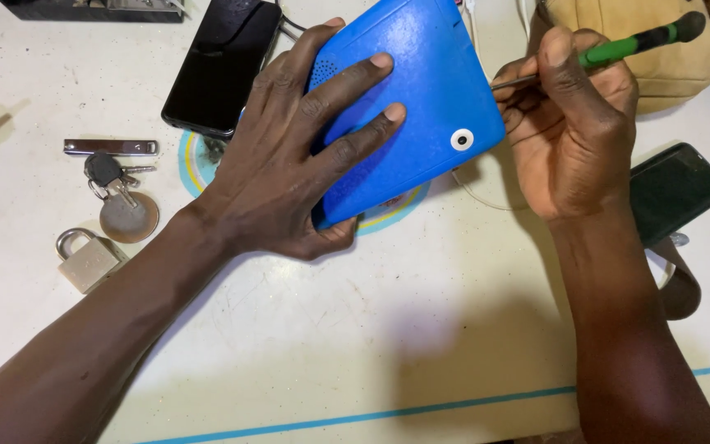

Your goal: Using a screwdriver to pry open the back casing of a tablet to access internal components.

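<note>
Two bare hands work on a blue plastic tablet (421,107) lying back-up on a white counter (371,329). The left hand (289,164) is spread flat over the tablet's lower left part, fingers pressing the smooth shell and thumb hooked under its near edge. The right hand (573,131) is clenched round a screwdriver (618,51) with a green and black handle, its thin metal shaft meeting the tablet's right edge. The tablet is a rounded rectangle with a matte back, a patch of tiny speaker holes near the left fingers and a white ring round a small lens at the corner nearest the right hand. Its long axis runs diagonally, from near left to far right, and the screwdriver lies almost crosswise to that edge, handle pointing up and right.

A glossy black phone (219,66) lies just left of the tablet. Further left are a flat metal bar (110,147), a bunch of keys (117,185) on a round brown fob and a dull brass padlock (85,259). A dark green case (677,191) lies beside the right wrist, and a tan cloth bag (667,70) lies behind the right hand.
</note>
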